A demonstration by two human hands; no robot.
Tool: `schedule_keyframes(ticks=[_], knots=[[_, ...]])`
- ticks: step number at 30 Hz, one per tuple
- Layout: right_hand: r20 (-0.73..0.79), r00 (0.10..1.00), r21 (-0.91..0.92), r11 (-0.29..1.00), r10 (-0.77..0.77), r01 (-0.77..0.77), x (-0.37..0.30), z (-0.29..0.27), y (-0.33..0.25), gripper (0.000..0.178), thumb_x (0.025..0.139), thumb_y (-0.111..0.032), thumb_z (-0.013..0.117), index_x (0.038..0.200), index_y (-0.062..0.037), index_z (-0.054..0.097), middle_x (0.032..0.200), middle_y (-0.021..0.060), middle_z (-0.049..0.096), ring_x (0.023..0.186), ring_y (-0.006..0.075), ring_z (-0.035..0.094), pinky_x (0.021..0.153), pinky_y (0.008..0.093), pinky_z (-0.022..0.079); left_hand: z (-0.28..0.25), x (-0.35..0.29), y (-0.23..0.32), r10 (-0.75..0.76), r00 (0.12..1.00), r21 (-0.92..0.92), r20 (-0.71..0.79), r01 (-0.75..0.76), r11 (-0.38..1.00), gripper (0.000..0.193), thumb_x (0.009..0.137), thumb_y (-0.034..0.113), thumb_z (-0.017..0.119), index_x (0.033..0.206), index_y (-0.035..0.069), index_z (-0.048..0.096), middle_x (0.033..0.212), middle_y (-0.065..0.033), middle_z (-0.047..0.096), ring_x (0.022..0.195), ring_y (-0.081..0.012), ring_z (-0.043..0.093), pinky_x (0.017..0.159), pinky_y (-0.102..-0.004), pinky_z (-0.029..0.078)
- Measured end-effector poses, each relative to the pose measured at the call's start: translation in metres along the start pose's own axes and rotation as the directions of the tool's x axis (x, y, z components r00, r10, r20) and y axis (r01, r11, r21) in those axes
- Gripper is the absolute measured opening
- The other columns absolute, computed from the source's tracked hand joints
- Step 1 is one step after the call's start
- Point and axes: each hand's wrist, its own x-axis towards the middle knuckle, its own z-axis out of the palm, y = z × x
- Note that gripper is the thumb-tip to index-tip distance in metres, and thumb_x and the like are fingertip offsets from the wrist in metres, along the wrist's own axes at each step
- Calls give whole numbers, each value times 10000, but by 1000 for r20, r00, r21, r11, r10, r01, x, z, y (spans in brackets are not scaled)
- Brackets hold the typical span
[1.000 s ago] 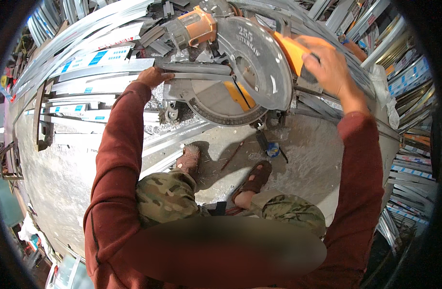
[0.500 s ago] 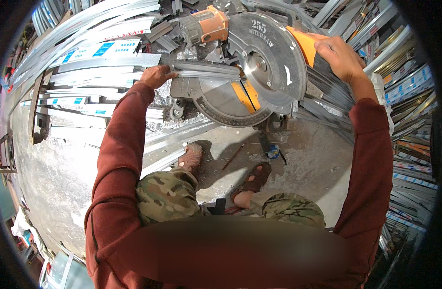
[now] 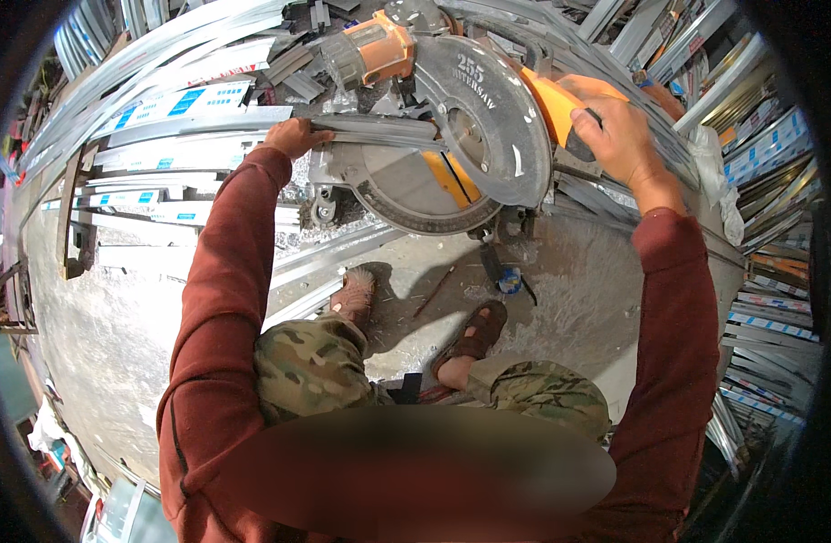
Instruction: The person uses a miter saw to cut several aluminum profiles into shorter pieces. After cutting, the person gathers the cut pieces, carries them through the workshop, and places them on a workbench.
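My right hand [image 3: 619, 136] is wrapped round the orange handle [image 3: 549, 104] of a miter saw. The saw's round dark guard [image 3: 511, 154] and blade stand over the turntable [image 3: 388, 176], whose orange insert [image 3: 452, 178] shows beside them. At the left end of the saw base, my left hand [image 3: 293, 136] is closed on a long silvery metal profile [image 3: 370, 129]. That profile lies across the saw, along its back, and its right end reaches the blade area. The guard hides where blade and profile meet.
Long metal profiles [image 3: 180, 104] are stacked at the left, and more bundles [image 3: 768, 154] line the right side. Offcuts [image 3: 298, 68] lie behind the saw by its orange motor [image 3: 379, 50]. A blue roll [image 3: 509, 281] and a thin rod [image 3: 434, 291] rest on the floor near my feet.
My right hand has brought the saw's handle and guard lower, closer to the turntable. My left hand keeps its hold on the profile. The whole view has shifted slightly.
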Motion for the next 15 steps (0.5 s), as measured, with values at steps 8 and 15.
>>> schedule_keyframes(ticks=[8,15], knots=[[-62,998,42,999,-20,23,-26,27,12,371,855,-348,573,789,4,669,799,208,654,779,398,629,719,475,491,-2,4,5,-57,996,57,65,54,997,706,833,694,565,987,25,729,998,-218,702,1002,-372,662,874,-454,491],[-198,975,22,994,-102,109,-43,50,21,354,835,-325,592,729,11,628,737,194,614,729,390,602,708,464,472,-4,6,5,-58,995,87,85,51,995,712,837,696,560,956,14,726,956,-223,702,941,-374,673,833,-466,496]])
